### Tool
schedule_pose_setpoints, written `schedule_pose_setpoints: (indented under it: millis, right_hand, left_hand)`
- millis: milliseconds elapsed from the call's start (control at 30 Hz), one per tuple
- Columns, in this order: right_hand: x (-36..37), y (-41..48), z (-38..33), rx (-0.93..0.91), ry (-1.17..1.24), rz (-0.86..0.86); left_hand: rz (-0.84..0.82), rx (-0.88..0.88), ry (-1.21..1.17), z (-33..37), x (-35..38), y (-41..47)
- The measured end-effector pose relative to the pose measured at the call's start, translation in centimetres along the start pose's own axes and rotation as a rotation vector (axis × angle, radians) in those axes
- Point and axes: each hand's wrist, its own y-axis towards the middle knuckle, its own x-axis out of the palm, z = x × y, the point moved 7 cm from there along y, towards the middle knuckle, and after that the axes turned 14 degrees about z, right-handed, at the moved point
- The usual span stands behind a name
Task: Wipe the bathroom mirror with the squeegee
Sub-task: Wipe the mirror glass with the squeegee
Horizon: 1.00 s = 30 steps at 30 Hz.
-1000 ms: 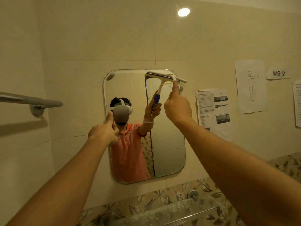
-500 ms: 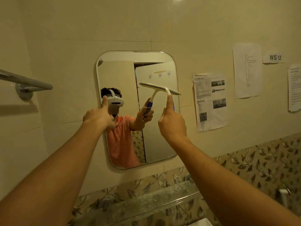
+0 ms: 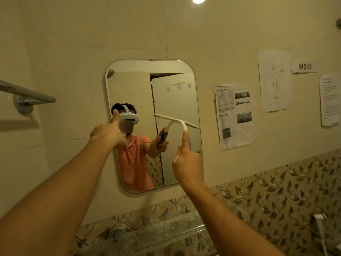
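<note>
A rounded rectangular mirror (image 3: 175, 93) hangs on the beige tiled wall. My right hand (image 3: 187, 163) grips the blue handle of a white squeegee (image 3: 184, 124). Its blade lies flat against the glass about halfway down the mirror's right half, and my index finger runs up the neck. My left hand (image 3: 108, 133) is pressed against the mirror's left edge with the thumb up on the glass, and its fingers are curled. The mirror reflects a person in an orange shirt wearing a headset, along with a door behind.
A metal towel bar (image 3: 27, 95) juts from the wall at left. Taped papers (image 3: 234, 115) and a "WS 12" label (image 3: 304, 66) hang right of the mirror. A glass shelf (image 3: 156, 235) runs below, over leaf-patterned tiles. A white hose fitting (image 3: 320, 218) shows at lower right.
My right hand has drawn the squeegee down the glass from the mirror's top right edge to mid-height. My left hand has stayed on the left edge.
</note>
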Motion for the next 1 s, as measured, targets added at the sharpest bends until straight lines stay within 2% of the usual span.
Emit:
schedule_pose_setpoints:
  millis: [233,433,700,1000]
  right_hand:
    - [-1.4,-0.4,0.3,-0.023,0.027,-0.036]
    - [-7.2,6.7,-5.0,-0.122,0.203,0.155]
    - [-8.7,15.0,-9.5,-0.182,0.062,0.169]
    - [-6.7,12.8,-7.6,-0.186,-0.008,0.122]
  left_hand:
    - [-0.004,-0.016,-0.016,0.0,-0.4,-0.1]
    - [-0.035,-0.037,-0.005,0.0,-0.4,0.1]
    - [-0.061,-0.044,-0.018,0.0,-0.4,0.3]
    - [-0.036,-0.019,0.009,0.1,-0.1,0.6]
